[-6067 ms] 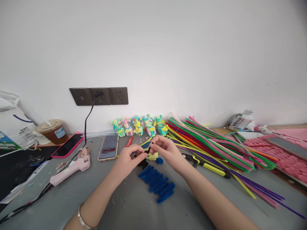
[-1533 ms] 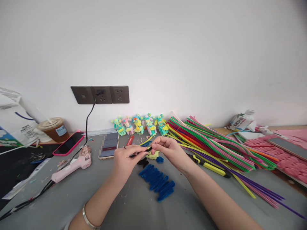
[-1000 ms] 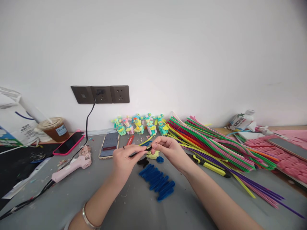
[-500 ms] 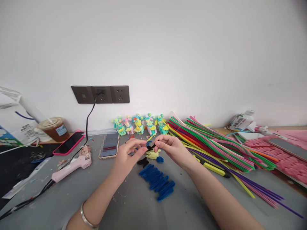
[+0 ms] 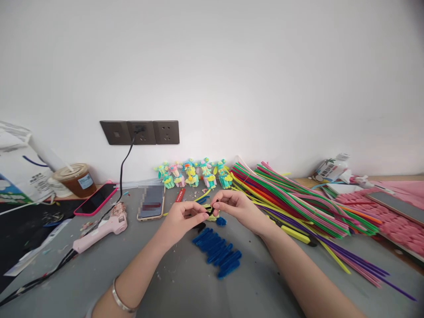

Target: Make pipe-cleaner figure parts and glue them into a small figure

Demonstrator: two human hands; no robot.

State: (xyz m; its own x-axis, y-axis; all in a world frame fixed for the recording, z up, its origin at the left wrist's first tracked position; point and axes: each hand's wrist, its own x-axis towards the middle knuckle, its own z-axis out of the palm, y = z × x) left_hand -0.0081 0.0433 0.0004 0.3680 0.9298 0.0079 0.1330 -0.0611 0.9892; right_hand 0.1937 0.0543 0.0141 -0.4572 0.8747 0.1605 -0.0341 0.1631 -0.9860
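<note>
A short black pipe cleaner piece (image 5: 211, 210) spans the fingertips of both hands. My left hand (image 5: 180, 220) pinches its left end, and my right hand (image 5: 237, 210) grips the other end between thumb and fingers. Directly beneath the fingers lies a pale yellow folded pipe cleaner (image 5: 216, 213), mostly covered. Beside it is a small blue pipe cleaner coil (image 5: 221, 221). Nearer to me a blue pipe cleaner bent in zigzags (image 5: 217, 252) rests flat on the grey table (image 5: 185, 282). Another black piece (image 5: 199, 227) is partly hidden by my left hand.
Several pastel pipe cleaner figures (image 5: 191, 173) stand along the wall. Right of them spreads a bundle of coloured pipe cleaners (image 5: 298, 194), with a yellow cutter (image 5: 294, 234) alongside. At left are a phone (image 5: 151, 202), a pink glue gun (image 5: 99, 233) with its cord, and a drink cup (image 5: 75, 179).
Both hands have come slightly lower, and the left fingers have moved in closer to the right ones on the black piece. A red object behind my left hand now shows more.
</note>
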